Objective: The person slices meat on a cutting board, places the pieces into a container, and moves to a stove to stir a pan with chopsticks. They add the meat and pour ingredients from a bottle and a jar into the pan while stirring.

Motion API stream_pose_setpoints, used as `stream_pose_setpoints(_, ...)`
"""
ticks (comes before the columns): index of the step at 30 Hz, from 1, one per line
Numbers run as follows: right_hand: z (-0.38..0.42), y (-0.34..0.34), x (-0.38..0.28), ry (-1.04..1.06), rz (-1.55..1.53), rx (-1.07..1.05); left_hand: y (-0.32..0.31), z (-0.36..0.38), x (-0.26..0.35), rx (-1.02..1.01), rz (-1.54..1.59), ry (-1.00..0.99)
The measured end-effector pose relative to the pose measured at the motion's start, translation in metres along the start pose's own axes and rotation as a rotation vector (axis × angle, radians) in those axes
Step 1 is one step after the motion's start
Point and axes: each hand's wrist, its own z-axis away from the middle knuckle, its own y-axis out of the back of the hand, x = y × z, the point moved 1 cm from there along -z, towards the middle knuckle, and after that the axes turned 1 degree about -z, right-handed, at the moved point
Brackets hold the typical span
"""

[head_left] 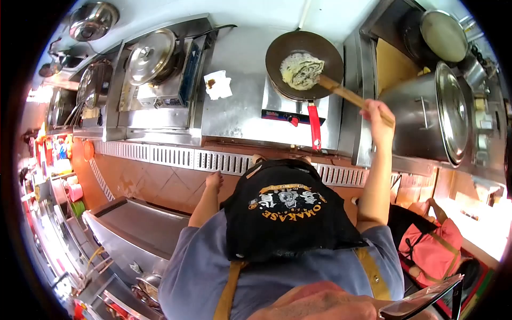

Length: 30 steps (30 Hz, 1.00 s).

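Note:
My right hand point(379, 118) is closed around the long handle of a wooden spatula point(345, 94). The spatula's far end rests at the food in a dark frying pan point(276, 65). Pale yellow, egg-like food point(301, 70) with darker bits lies spread over the pan's middle. The pan sits on a portable cooker point(277, 114) with a red knob, its red handle point(314, 125) pointing toward me and untouched. My left hand point(214, 181) hangs beside my black apron point(288, 213), away from the counter, fingers curled and nothing visible in them.
Left of the pan, a stained white cloth or paper point(217, 85) lies on the steel counter point(234, 58). Farther left stands a lidded pot point(152, 56) on another cooker. A large lidded stockpot point(416, 114) stands at right. Behind me on the right, a person in a coral top point(426, 248) bends low.

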Motion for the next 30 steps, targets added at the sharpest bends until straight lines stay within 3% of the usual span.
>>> stream_pose_setpoints(2,0.008,-0.014,-0.012,-0.079,0.010,-0.156,0.007,-0.003,-0.010,0.009,0.134,-0.045)
stream_pose_setpoints(3,-0.005,-0.020,0.008,0.038,0.070,-0.155,0.009,-0.003,-0.015,0.015,0.129,-0.045)
stream_pose_setpoints(5,-0.028,-0.023,0.019,0.140,0.042,-0.045,0.006,0.002,-0.028,-0.053,0.141,-0.016)
stream_pose_setpoints(7,-0.026,0.002,0.011,0.077,-0.008,0.035,-0.005,0.015,-0.029,0.015,0.138,0.006)
stream_pose_setpoints(9,-0.024,0.015,0.009,0.005,0.044,-0.030,-0.014,0.025,-0.040,0.082,0.190,-0.030)
stream_pose_setpoints(11,-0.018,-0.002,0.009,-0.004,-0.010,-0.222,-0.019,0.036,-0.055,0.087,0.199,-0.052)
stream_pose_setpoints(13,-0.047,-0.018,0.021,0.147,0.057,-0.149,-0.026,0.028,-0.082,-0.069,0.139,0.031)
stream_pose_setpoints(15,-0.049,0.007,0.006,0.206,0.238,-0.040,-0.028,0.021,-0.105,-0.097,0.124,0.053)
stream_pose_setpoints(17,-0.043,0.030,0.004,0.033,0.213,-0.164,-0.039,0.043,-0.110,0.006,0.141,0.011)
stream_pose_setpoints(19,-0.036,0.006,0.008,0.062,0.012,-0.277,-0.047,0.058,-0.118,0.041,0.126,0.024)
stream_pose_setpoints(20,-0.041,-0.006,0.001,0.124,0.092,-0.347,-0.049,0.065,-0.121,0.067,0.114,0.027)
stream_pose_setpoints(23,-0.063,-0.002,0.005,0.245,0.191,-0.067,-0.041,0.066,-0.134,0.031,-0.076,-0.060)
stream_pose_setpoints(24,-0.066,0.017,0.004,0.124,0.212,-0.131,-0.044,0.062,-0.130,0.008,-0.162,-0.102)
stream_pose_setpoints(27,-0.053,0.023,0.009,0.057,0.085,-0.347,-0.041,0.065,-0.122,0.005,0.128,0.057)
stream_pose_setpoints(29,-0.060,-0.004,0.009,0.138,0.093,-0.341,-0.040,0.047,-0.132,-0.072,0.226,0.021)
stream_pose_setpoints(30,-0.067,-0.005,0.018,0.191,0.115,-0.225,-0.046,0.058,-0.125,-0.015,0.194,0.049)
